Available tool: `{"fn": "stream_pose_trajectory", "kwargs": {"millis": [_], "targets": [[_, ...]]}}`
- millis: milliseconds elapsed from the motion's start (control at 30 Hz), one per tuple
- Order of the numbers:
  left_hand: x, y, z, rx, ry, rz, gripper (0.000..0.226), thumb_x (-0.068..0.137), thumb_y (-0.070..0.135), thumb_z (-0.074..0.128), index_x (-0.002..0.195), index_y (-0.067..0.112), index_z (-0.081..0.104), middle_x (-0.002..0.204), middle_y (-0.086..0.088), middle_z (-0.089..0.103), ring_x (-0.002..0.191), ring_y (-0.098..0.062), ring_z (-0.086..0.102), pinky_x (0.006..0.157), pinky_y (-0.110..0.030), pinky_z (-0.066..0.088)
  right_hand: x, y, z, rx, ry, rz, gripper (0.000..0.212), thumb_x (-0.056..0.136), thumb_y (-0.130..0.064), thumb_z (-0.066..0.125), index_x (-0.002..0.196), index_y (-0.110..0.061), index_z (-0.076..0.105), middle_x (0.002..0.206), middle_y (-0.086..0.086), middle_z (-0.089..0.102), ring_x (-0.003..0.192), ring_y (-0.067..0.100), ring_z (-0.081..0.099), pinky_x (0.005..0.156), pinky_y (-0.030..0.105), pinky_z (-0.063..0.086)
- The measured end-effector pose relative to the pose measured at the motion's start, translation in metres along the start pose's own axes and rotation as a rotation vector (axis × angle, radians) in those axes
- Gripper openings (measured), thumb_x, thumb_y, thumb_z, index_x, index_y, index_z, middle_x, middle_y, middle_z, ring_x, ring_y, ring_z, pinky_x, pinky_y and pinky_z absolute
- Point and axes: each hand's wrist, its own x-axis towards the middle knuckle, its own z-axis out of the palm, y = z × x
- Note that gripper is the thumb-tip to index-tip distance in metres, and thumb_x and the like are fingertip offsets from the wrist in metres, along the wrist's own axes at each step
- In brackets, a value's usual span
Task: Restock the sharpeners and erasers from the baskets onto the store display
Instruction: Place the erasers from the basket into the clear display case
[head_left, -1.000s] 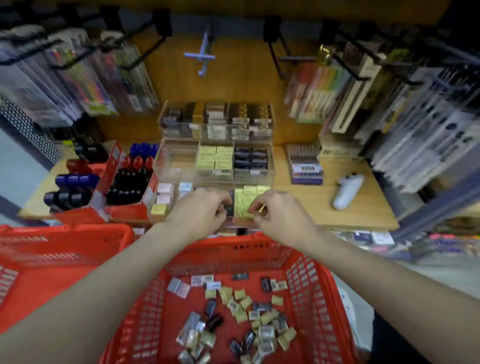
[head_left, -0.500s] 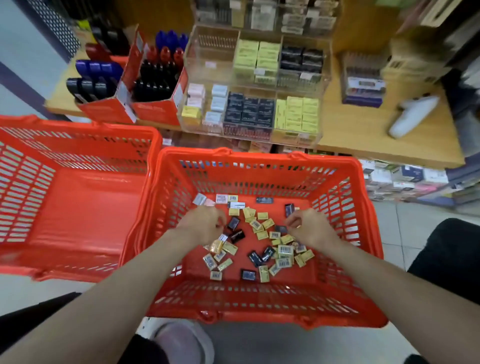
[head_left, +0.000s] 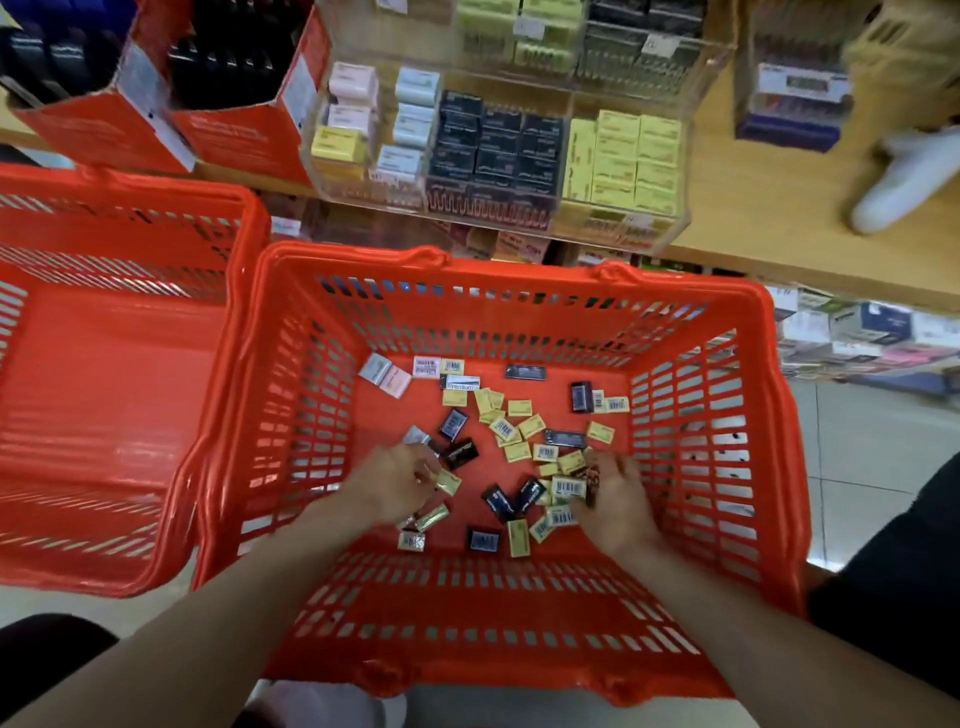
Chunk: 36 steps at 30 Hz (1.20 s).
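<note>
Both forearms bare, no sleeves in view. No watch, rings or bracelets on left hand (head_left: 390, 480) or right hand (head_left: 618, 506). Dark, black-looking trousers at both lower corners. Pale shoe tip at bottom edge, pretty blurry.

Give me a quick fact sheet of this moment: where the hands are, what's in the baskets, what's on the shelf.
left hand: down in the right basket, fingers curled among the packs
right hand: in the same basket, gathering packs
packs: yellow, black and white, loose on the basket floor
left basket: no packs visible
display tray: on the shelf, rows of black and yellow packs
</note>
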Motion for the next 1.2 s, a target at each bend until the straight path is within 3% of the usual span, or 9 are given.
{"fn": "stream_pose_trajectory", "kwargs": {"millis": [133,267,333,467,667,800,967,1133,1200], "targets": [[0.005,0.008,0.001,-0.190,0.032,-0.024,0.027,0.092,0.019,0.059,0.119,0.022,0.062,0.119,0.002,0.065,0.101,-0.017,0.065,0.073,-0.018,0.046,0.008,-0.011,0.006,0.101,0.039,-0.099,0.056,0.083,-0.007,0.070,0.136,-0.013,0.051,0.131,0.009,0.051,0.116,0.026,0.056,0.103,0.032,0.044],[0.009,0.017,-0.002,-0.353,0.013,-0.026,0.023,0.095,0.015,0.055,0.117,0.021,0.060,0.112,0.008,0.061,0.066,-0.010,0.060,0.049,-0.012,0.041,0.021,-0.019,-0.008,0.048,0.078,-0.187,0.038,0.088,-0.022,0.064,0.126,-0.018,0.063,0.113,0.005,0.067,0.087,0.017,0.067,0.077,0.026,0.054],[0.011,0.022,-0.003,-0.384,0.019,-0.024,0.020,0.096,0.017,0.054,0.114,0.023,0.061,0.110,0.010,0.061,0.060,-0.008,0.057,0.050,-0.015,0.043,0.035,-0.019,-0.015,-0.029,0.193,-0.262,0.033,0.089,-0.016,0.059,0.121,-0.016,0.065,0.121,0.004,0.060,0.102,0.021,0.062,0.086,0.029,0.053],[0.016,0.029,-0.003,-0.448,0.036,-0.017,0.021,0.095,0.012,0.055,0.112,0.020,0.064,0.109,0.004,0.065,0.082,-0.013,0.064,0.067,-0.026,0.050,0.061,-0.018,-0.016,-0.386,0.113,-0.344,0.043,0.090,-0.008,0.055,0.132,-0.020,0.054,0.135,0.001,0.050,0.126,0.025,0.043,0.103,0.036,0.041],[0.020,0.034,-0.002,-0.453,0.032,0.001,0.022,0.095,0.012,0.054,0.112,0.020,0.066,0.111,0.006,0.064,0.101,-0.010,0.060,0.075,-0.013,0.045,0.068,-0.018,-0.005,-0.687,0.133,-0.342,0.036,0.090,-0.008,0.052,0.125,-0.014,0.055,0.138,0.006,0.043,0.125,0.029,0.041,0.102,0.042,0.038],[0.025,0.037,-0.003,-0.569,0.091,-0.012,0.019,0.095,0.008,0.054,0.103,0.021,0.066,0.105,0.006,0.065,0.103,-0.016,0.062,0.086,-0.024,0.049,0.065,-0.028,-0.016,-0.134,0.214,-0.273,0.025,0.098,-0.022,0.052,0.119,-0.009,0.056,0.107,0.006,0.062,0.098,0.025,0.057,0.080,0.036,0.048],[0.029,0.046,-0.008,-0.902,0.138,-0.092,0.029,0.092,0.024,0.064,0.121,0.022,0.061,0.108,0.009,0.065,0.111,-0.014,0.059,0.102,-0.031,0.045,0.048,-0.070,-0.038,0.603,-0.304,-0.076,0.027,0.103,-0.025,0.041,0.101,-0.013,0.066,0.079,-0.005,0.065,0.071,0.010,0.055,0.065,0.023,0.044],[0.027,0.054,-0.008,-1.152,0.115,-0.097,0.033,0.093,0.022,0.062,0.121,0.005,0.058,0.107,0.000,0.062,0.100,-0.010,0.064,0.091,-0.027,0.054,0.040,-0.096,-0.039,0.778,-0.593,-0.086,0.027,0.102,-0.030,0.044,0.117,-0.017,0.063,0.081,-0.008,0.068,0.076,0.005,0.057,0.070,0.020,0.048],[0.029,0.051,-0.008,-1.223,0.147,-0.100,0.026,0.094,0.019,0.062,0.117,0.006,0.061,0.108,-0.002,0.064,0.104,-0.013,0.064,0.096,-0.029,0.052,0.045,-0.101,-0.042,0.745,-0.575,-0.135,0.028,0.101,-0.037,0.044,0.111,-0.020,0.064,0.088,-0.009,0.068,0.082,0.006,0.064,0.073,0.021,0.047]]}}
